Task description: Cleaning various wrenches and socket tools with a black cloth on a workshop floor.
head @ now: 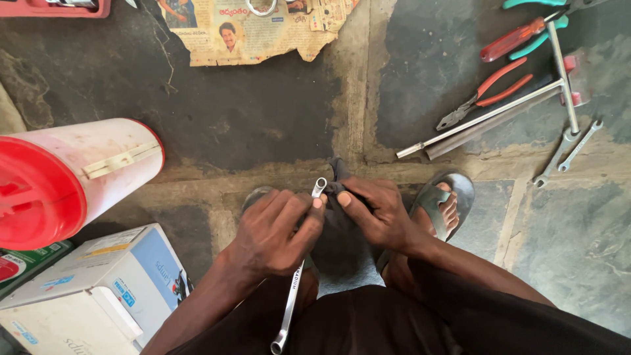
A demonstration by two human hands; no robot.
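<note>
Ring spanner (292, 289), long slim bright steel, lies slanted across my left hand (273, 233), one ring end up by the fingertips near the middle of the stone floor (263, 112), the other ring end down at the bottom edge of the view between my knees. I judge it stiff, fairly heavy for its width, smooth and likely slippery if oily; the flat shank just below the upper ring is where I would take hold, as the left fingers do now, curled closed around it with the thumb pressing near the ring. My right hand (378, 213) pinches a dark cloth (342, 230) against that upper end, fingers closed on the fabric; the cloth looks soft, limp and light. Larger things about: a red-lidded white drum (72, 177) lying on its side at the left edge, a white and blue carton (92, 289) at the bottom-left corner, torn newspaper (256, 33) at the top edge. Toward the top-right corner lie a T-handle wrench (486, 118), red-handled pliers (486, 98), and small spanners (568, 151). Hidden: mid-shank under my palm, most of the cloth behind my hands, tools cut off at the top-right corner. My right foot in a sandal (444, 204) shows partly.
</note>
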